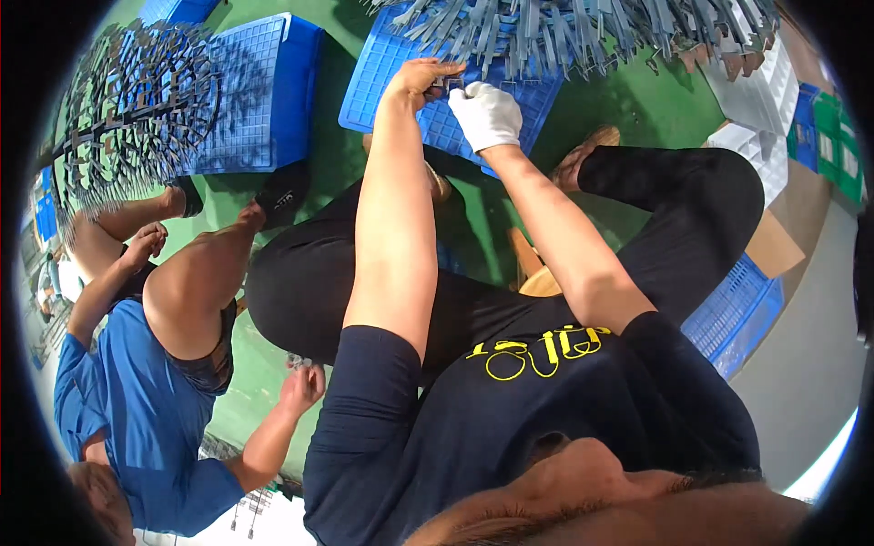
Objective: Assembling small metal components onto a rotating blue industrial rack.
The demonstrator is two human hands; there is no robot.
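My bare left hand (421,82) is closed in a pinch over a blue plastic crate (364,107). Between its fingertips shows a small metal piece (450,84), too small to make out its kind. Close to its right, my right hand (489,116) wears a white glove. Its thumb and fingers are pressed together beside the same spot; what they pinch is hidden. Just above both hands hangs a dense cluster of thin grey metal strips (564,36), its lower ends near my fingers.
On the left, a co-worker in a blue shirt (146,364) sits beside another rack of hanging metal parts (137,109) and a blue crate (282,91). To the right are white boxes (760,150), a cardboard box (774,244) and a blue basket (733,314). The floor (637,105) is green.
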